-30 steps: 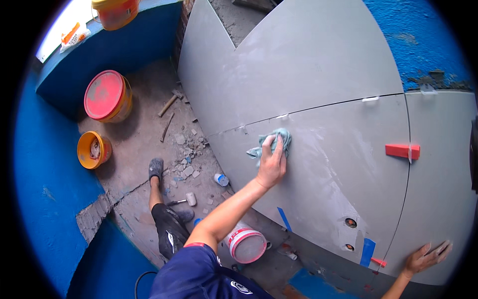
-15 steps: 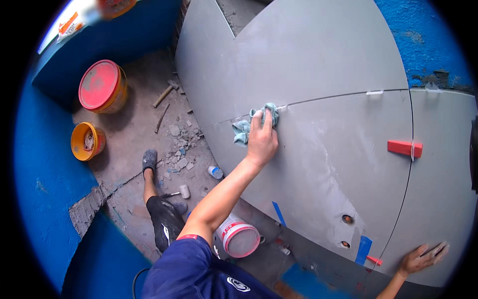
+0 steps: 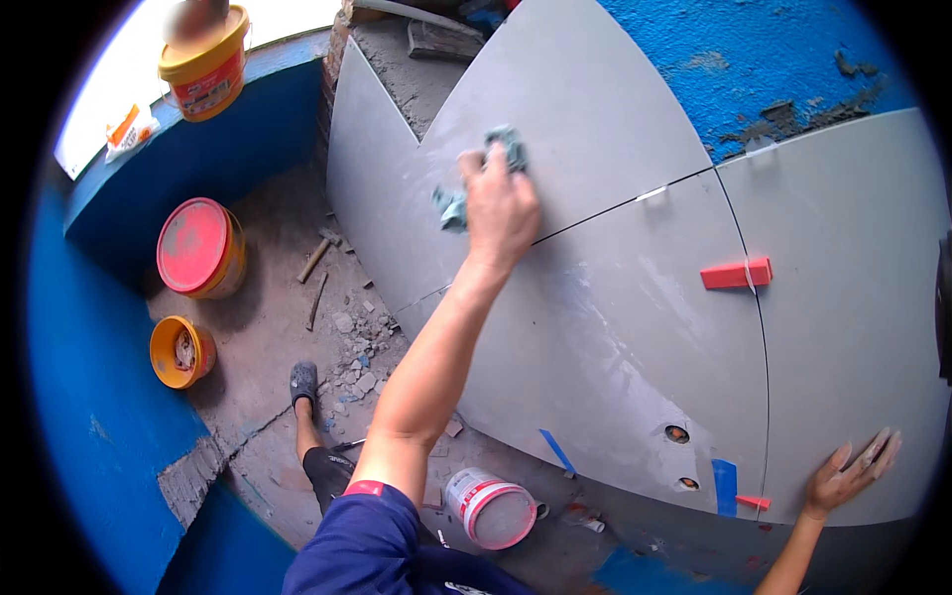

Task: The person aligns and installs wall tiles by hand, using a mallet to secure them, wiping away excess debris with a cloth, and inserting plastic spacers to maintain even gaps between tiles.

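My left hand (image 3: 501,203) is closed on a teal cloth (image 3: 452,210), pressed against the upper grey wall tile (image 3: 605,109) near its notched cut. My right hand (image 3: 853,471) rests flat, fingers apart, on the right-hand tile (image 3: 838,297). A red wedge (image 3: 724,275) with a clear clip sits across the vertical seam, and a smaller red wedge (image 3: 754,502) is lower down. Small white clips (image 3: 652,193) sit in the horizontal seam. The lower tile has two round holes (image 3: 677,433), pale smears and blue tape (image 3: 724,486).
A red-lidded bucket (image 3: 193,248) and an open yellow bucket (image 3: 178,352) stand left, near a hammer (image 3: 312,261) and rubble. A white tub (image 3: 491,511) is below. A yellow bucket (image 3: 203,84) and bag (image 3: 129,134) sit on the blue ledge. My leg (image 3: 305,426) is lower left.
My left hand has moved the cloth up and left, from the horizontal seam onto the upper tile. My right hand stays on the right-hand tile. The view has shifted.
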{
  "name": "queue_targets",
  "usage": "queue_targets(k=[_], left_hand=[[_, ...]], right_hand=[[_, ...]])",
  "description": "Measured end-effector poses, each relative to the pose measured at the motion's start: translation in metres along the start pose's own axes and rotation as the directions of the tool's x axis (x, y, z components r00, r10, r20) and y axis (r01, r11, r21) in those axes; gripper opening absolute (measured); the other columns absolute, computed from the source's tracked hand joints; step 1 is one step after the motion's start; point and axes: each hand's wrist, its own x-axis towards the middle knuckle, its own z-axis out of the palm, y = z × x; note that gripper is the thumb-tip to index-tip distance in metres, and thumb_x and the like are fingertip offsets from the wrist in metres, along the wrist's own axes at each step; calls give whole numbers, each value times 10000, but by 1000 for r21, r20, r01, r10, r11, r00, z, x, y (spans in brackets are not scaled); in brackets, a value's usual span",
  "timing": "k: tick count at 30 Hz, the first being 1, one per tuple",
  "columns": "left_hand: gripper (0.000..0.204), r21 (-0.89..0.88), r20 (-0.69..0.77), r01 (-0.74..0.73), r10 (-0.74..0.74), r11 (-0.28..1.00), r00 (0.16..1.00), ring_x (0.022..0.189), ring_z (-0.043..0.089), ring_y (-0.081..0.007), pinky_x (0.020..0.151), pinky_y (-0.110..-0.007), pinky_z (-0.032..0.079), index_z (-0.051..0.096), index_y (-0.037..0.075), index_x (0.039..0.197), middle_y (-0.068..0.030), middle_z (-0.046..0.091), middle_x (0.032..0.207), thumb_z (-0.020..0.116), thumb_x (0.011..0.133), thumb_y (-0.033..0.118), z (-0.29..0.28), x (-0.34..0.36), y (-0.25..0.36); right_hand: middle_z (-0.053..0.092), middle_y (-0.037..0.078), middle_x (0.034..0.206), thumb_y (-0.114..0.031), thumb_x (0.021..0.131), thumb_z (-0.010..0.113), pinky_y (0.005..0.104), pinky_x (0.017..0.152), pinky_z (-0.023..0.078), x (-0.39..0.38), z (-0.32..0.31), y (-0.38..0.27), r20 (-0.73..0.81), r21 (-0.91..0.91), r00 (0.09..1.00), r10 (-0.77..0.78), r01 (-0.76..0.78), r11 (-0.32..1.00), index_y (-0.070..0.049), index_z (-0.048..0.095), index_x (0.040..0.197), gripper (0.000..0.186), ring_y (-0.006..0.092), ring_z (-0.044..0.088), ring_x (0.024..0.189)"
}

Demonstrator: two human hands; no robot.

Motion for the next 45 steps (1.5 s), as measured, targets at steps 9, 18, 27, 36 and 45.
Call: queue_targets(k=[9, 18, 27, 36, 45], left_hand=[[536, 136, 164, -410, 388, 902, 907, 1074, 510, -433, 948, -450, 441, 465, -99, 1305, -304, 442, 1186, 515, 773, -55, -4, -42, 7], [314, -70, 133, -393, 399, 917, 907, 819, 582, -343, 763, -407, 495, 627, -55, 1089, -181, 537, 999, 588, 789, 26, -22, 34, 117], [266, 1, 375, -515, 477, 857, 795, 826, 597, -323, 695, -409, 515, 610, -60, 951, -166, 512, 922, 571, 697, 10, -20, -44, 186], [382, 251, 124, -374, 354, 893, 927, 873, 619, -363, 744, -439, 515, 633, 4, 1136, -181, 566, 1041, 559, 762, 37, -28, 28, 166], [424, 223, 85, -516, 511, 827, 855, 911, 632, -291, 729, -390, 535, 717, 174, 1091, -111, 590, 1054, 604, 716, 10, -25, 34, 165]], right_hand=[[360, 228, 1452, -228, 984, 457, 533, 1104, 292, -3, -3, 10, 0, -31, 1000, -14, 14, 999, 49, 382, 1423, 524, 409, 360, 1347], [371, 203, 1456, -238, 949, 487, 546, 1112, 260, 1, -1, 1, -12, 2, 999, 45, -45, 999, 18, 408, 1422, 543, 401, 355, 1364], [392, 182, 1458, -280, 961, 487, 534, 1121, 254, -3, -2, 3, -25, -13, 995, 96, -96, 995, -35, 430, 1424, 526, 373, 374, 1365], [415, 172, 1447, -307, 968, 482, 537, 1115, 277, -2, -1, 0, -44, -5, 991, 123, -123, 992, -56, 463, 1406, 505, 367, 400, 1347], [424, 172, 1439, -296, 960, 500, 535, 1110, 288, -9, -2, 8, -38, -5, 992, 121, -121, 993, -68, 459, 1412, 508, 361, 397, 1349]])
